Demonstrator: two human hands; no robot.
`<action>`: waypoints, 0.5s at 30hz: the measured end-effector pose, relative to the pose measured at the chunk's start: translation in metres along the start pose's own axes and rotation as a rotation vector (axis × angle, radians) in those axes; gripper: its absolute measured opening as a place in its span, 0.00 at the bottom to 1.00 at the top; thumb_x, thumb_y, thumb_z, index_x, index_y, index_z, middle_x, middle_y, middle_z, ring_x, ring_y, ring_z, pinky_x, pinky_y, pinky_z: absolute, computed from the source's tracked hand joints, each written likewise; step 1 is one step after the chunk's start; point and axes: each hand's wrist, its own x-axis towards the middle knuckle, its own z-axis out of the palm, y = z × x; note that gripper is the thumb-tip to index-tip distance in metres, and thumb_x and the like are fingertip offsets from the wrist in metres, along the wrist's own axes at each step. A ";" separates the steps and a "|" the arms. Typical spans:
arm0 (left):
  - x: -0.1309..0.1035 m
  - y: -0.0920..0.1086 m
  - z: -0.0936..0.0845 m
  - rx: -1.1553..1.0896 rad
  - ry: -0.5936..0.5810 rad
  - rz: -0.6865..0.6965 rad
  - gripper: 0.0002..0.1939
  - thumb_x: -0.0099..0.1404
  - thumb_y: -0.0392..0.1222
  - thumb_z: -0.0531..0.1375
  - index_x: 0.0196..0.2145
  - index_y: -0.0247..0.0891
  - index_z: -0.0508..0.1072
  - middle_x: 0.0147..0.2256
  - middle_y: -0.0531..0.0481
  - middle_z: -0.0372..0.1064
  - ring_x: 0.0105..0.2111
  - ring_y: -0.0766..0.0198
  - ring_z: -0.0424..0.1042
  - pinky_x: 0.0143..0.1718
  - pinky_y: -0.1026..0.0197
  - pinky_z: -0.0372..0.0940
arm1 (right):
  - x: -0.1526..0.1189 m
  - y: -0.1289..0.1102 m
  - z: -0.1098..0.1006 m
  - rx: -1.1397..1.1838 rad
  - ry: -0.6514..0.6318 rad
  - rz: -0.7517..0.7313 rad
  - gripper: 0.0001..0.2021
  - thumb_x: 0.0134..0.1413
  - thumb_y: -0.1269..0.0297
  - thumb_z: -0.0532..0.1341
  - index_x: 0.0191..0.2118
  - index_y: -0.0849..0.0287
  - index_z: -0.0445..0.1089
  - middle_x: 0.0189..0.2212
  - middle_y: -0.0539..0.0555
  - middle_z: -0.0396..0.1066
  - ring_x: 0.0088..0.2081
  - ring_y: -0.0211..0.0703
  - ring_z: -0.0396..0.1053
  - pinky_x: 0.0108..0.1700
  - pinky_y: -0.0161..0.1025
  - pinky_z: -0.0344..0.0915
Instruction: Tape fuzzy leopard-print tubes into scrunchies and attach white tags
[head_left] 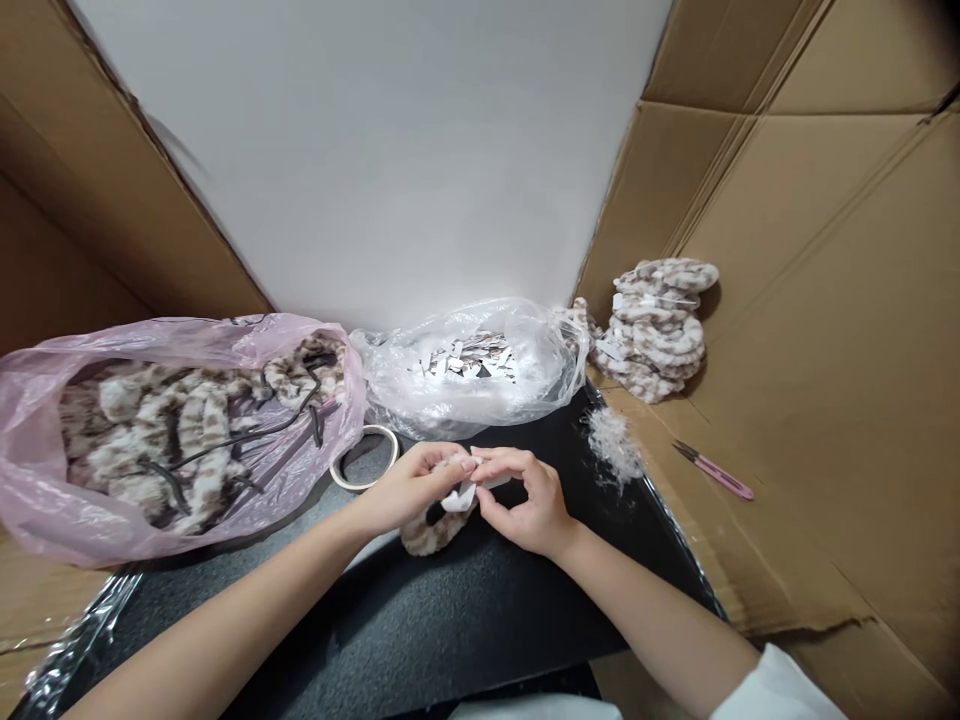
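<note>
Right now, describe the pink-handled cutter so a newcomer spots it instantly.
Start at the black tabletop, then the brown cardboard off its right edge. Nearer the person than the stacked furry pieces and right of the white fluff lies the cutter: slim, pink handle, dark tip, the one hard tool beside soft neighbours.

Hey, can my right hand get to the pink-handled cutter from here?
Probably yes: the cutter lies uncovered on the cardboard, with only loose fluff near the way. The right hand is busy at the furry piece, though.
</note>
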 end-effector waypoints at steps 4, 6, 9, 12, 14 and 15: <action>0.000 0.003 -0.005 0.172 -0.031 0.021 0.20 0.67 0.53 0.53 0.27 0.34 0.69 0.23 0.53 0.63 0.24 0.69 0.61 0.27 0.67 0.58 | 0.009 -0.004 -0.004 0.334 0.068 0.189 0.11 0.51 0.67 0.62 0.41 0.53 0.63 0.39 0.52 0.74 0.45 0.45 0.73 0.50 0.46 0.68; -0.002 0.005 -0.007 0.349 -0.075 0.094 0.18 0.68 0.50 0.53 0.27 0.34 0.70 0.24 0.53 0.64 0.24 0.68 0.63 0.27 0.67 0.57 | 0.016 -0.003 -0.006 0.435 0.051 0.314 0.10 0.52 0.61 0.62 0.40 0.54 0.65 0.40 0.52 0.73 0.42 0.43 0.72 0.47 0.43 0.68; -0.005 0.008 -0.007 0.707 -0.106 0.312 0.13 0.69 0.43 0.52 0.32 0.35 0.72 0.26 0.52 0.66 0.25 0.69 0.65 0.26 0.67 0.55 | 0.024 0.001 -0.008 0.414 -0.109 0.505 0.10 0.52 0.56 0.60 0.31 0.58 0.69 0.29 0.50 0.71 0.33 0.39 0.69 0.38 0.35 0.66; -0.009 0.010 -0.005 1.029 -0.087 0.490 0.12 0.69 0.42 0.51 0.32 0.37 0.71 0.26 0.53 0.65 0.21 0.69 0.64 0.22 0.65 0.52 | 0.026 0.007 -0.007 0.387 -0.172 0.695 0.09 0.48 0.59 0.61 0.24 0.59 0.69 0.21 0.47 0.66 0.25 0.34 0.63 0.29 0.30 0.60; -0.010 0.010 -0.005 1.194 -0.063 0.568 0.13 0.70 0.40 0.51 0.30 0.37 0.70 0.25 0.54 0.64 0.19 0.69 0.62 0.22 0.63 0.51 | 0.026 0.009 -0.006 0.403 -0.176 0.813 0.06 0.45 0.63 0.61 0.23 0.60 0.69 0.18 0.46 0.65 0.21 0.32 0.61 0.24 0.28 0.57; -0.011 0.010 -0.004 1.260 -0.050 0.601 0.13 0.69 0.39 0.51 0.29 0.37 0.69 0.25 0.54 0.63 0.19 0.69 0.62 0.23 0.63 0.52 | 0.025 0.009 -0.006 0.417 -0.183 0.864 0.05 0.44 0.65 0.60 0.23 0.60 0.69 0.17 0.45 0.65 0.20 0.32 0.60 0.22 0.28 0.56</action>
